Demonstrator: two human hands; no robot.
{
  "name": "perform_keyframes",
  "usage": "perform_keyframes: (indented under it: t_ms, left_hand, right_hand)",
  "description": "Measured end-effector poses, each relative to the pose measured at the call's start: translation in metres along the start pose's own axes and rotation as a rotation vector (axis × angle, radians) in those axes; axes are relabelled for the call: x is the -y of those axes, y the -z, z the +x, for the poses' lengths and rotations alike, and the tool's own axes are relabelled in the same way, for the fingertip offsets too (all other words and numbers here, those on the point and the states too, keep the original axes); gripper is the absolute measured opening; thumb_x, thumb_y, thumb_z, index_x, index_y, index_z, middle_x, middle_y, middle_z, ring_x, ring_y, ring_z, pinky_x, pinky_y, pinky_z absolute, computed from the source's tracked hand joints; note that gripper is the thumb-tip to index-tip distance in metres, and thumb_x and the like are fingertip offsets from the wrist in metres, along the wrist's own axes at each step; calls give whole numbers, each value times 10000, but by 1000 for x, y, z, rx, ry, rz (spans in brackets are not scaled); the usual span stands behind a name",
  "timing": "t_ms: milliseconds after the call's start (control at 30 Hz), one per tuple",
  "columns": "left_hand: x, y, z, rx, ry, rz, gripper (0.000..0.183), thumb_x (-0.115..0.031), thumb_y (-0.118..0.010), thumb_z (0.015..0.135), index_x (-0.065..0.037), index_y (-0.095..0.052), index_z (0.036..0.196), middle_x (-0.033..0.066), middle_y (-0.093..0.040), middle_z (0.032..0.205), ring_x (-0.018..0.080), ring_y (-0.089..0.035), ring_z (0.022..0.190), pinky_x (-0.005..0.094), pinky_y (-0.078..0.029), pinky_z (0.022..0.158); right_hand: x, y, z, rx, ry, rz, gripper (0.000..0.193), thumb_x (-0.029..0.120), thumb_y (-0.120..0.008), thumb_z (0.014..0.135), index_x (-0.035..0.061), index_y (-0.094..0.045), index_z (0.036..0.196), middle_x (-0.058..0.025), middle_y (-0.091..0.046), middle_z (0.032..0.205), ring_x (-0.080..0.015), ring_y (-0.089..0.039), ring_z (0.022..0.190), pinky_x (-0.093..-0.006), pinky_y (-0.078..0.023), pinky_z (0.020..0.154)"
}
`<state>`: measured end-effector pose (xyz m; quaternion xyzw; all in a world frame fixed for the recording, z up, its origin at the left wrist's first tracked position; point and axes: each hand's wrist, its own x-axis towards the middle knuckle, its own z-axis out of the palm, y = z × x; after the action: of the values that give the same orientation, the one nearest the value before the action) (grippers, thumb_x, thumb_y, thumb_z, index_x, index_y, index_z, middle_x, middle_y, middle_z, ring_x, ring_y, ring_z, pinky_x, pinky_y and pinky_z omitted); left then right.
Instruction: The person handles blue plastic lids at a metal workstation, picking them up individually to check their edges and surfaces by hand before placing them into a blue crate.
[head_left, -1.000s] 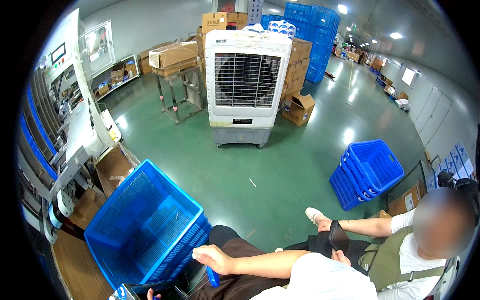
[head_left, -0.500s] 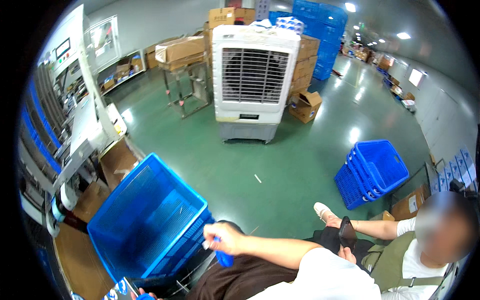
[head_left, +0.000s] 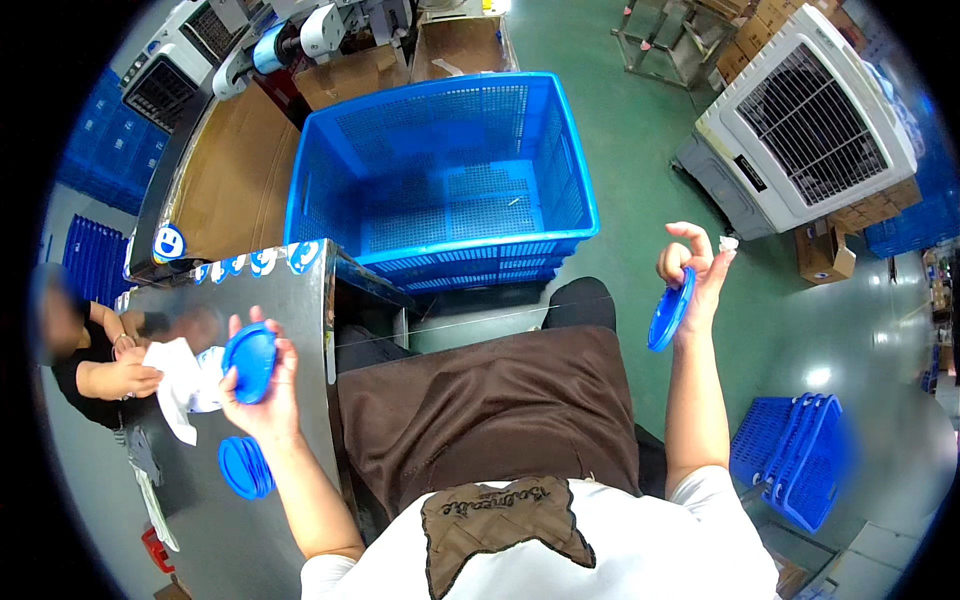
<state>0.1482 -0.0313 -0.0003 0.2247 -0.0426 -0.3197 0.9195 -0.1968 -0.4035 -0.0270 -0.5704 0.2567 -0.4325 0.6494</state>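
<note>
My left hand (head_left: 277, 408) is closed on a round blue plastic lid (head_left: 249, 362), held up over the table's edge. Just below it on the table lies a small stack of matching blue lids (head_left: 245, 468). Out to the right, over the floor, my right hand (head_left: 706, 284) grips a second blue lid (head_left: 670, 310), tilted nearly edge-on. A small crumpled white scrap (head_left: 728, 243) sits at the tip of one finger of that hand; what it is cannot be made out.
A large blue plastic crate (head_left: 440, 245) stands ahead of my knees. The dark metal table (head_left: 200, 530) runs along my left, where another person's hands (head_left: 130, 375) hold a white sheet (head_left: 175, 390). To the right are a white air cooler (head_left: 800, 120) and stacked blue baskets (head_left: 790, 455).
My view has swung left and down, bringing the table and the other person's hands into sight. My left hand now shows fully with a lid; my right arm reaches out to the right.
</note>
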Motion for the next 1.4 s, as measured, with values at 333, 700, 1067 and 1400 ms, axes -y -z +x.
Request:
perform_keyframes:
  t_ms: [333, 700, 1067, 1400]
  left_hand:
    - [-105, -1, -13, 138, -378, 126, 808, -35, -548, 725, 16, -262, 1479, 284, -237, 1514, 464, -289, 1344, 553, -282, 1093]
    - [-158, -1, -47, -232, -620, 86, 732, -73, -554, 754, 48, -314, 1435, 299, -376, 1383, 459, -348, 1308, 582, -312, 1066]
    - [-73, -34, -32, 72, -288, 186, 772, -364, -647, 799, -121, -336, 1462, 227, -358, 1471, 390, -492, 1226, 517, -455, 971]
    - [2, -51, -34, 270, -37, 145, 1126, -718, -680, 703, -132, -165, 1515, 274, -189, 1522, 460, -387, 1313, 489, -465, 1008]
  right_hand:
    - [-19, 43, 24, 226, -195, 367, 868, 776, -229, 892, 9, -555, 1134, 45, -308, 528, -89, -284, 496, -261, -255, 564]
    - [-63, 212, 28, -501, -207, 928, 977, 821, -232, 810, -36, -676, 967, -32, -365, 514, -154, -339, 497, -319, -333, 572]
    - [-69, 50, 56, -192, -293, 11, 679, 663, -387, 942, 74, -610, 1195, 3, -530, 836, -90, -483, 771, -247, -394, 706]
    - [-83, -338, -25, 840, 743, -459, 703, 342, -741, 720, 27, -477, 1290, -213, -490, 1135, -375, -479, 1044, -452, -409, 900]
